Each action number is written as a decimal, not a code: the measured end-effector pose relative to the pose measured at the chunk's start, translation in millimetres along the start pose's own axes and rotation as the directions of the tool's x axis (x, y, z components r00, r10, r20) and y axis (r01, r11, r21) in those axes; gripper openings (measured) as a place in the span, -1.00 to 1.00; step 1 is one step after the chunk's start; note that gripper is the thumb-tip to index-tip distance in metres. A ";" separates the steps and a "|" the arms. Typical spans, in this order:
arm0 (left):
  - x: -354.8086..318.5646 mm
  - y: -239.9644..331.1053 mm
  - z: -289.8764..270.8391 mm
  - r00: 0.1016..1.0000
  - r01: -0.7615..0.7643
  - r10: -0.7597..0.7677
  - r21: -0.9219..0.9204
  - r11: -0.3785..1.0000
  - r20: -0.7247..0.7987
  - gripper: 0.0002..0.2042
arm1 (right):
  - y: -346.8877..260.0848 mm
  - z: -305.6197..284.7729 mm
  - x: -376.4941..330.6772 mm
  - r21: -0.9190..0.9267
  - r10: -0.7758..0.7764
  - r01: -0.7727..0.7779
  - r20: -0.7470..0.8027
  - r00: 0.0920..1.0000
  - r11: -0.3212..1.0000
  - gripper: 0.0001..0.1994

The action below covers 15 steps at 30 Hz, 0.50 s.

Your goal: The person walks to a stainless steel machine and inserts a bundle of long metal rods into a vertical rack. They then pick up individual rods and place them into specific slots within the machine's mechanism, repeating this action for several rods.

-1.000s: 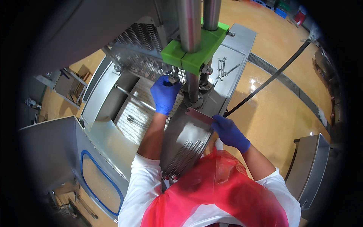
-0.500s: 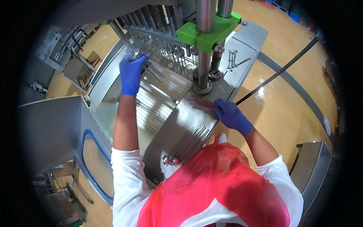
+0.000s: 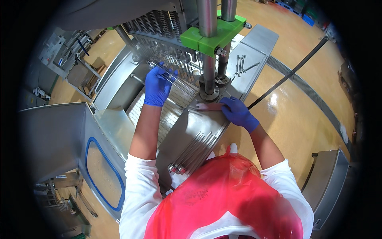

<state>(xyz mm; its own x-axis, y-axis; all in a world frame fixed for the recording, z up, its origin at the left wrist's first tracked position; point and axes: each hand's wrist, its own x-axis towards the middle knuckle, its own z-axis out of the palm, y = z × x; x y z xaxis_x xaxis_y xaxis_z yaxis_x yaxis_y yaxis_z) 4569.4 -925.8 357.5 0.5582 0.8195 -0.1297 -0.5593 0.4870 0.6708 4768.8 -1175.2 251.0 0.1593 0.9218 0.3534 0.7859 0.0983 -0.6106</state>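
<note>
In blue gloves, both my hands work at a steel machine. My left hand (image 3: 157, 87) is closed around a cluster of long thin metal needles (image 3: 184, 85) with a round metal head, held slanting over a white perforated belt (image 3: 152, 115). Close by hang the machine's rows of upright needles (image 3: 161, 55) below black coil springs (image 3: 157, 24). My right hand (image 3: 240, 113) grips one end of a flat metal tool (image 3: 209, 106) with a notched tip, just above the steel ledge beside the column. On that ledge nearer me lie several needle sets (image 3: 194, 152), their heads toward me.
Two steel columns (image 3: 207, 59) with a green clamp block (image 3: 207, 40) stand ahead. Several bolt-like metal parts (image 3: 242, 65) lie on the steel top at right. A black hose (image 3: 288, 73) runs across the right. At left is an open steel cover (image 3: 59, 139) with a blue-edged window.
My left hand has moved right and slightly nearer, bringing the needles away from the machine's left side. The flat tool and my right hand have shifted slightly left and up.
</note>
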 end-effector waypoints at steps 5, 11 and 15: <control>-0.8 -16.2 -12.3 0.941 -0.329 0.272 0.350 0.877 0.202 -0.70 | -3.0 0.4 -0.1 0.027 0.015 -0.015 -0.024 1.000 1.000 -0.84; 3.0 -51.7 -19.1 0.833 -0.553 0.448 0.497 0.668 0.325 -0.69 | -22.0 -8.8 8.8 -0.007 -0.026 0.026 0.026 0.999 1.000 -0.85; 6.6 -64.3 -11.4 0.876 -0.482 0.364 0.571 0.664 0.317 -0.66 | -24.7 -11.4 8.0 -0.055 -0.007 0.011 0.078 0.997 0.998 -0.81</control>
<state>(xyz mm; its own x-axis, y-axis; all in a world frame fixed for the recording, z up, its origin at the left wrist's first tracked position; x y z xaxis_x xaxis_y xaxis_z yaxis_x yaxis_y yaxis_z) 4602.1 -948.3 305.2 0.4796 0.7995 0.3617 -0.2903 -0.2445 0.9252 4757.5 -1174.5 276.9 0.1068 0.9476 0.3009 0.8192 0.0877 -0.5668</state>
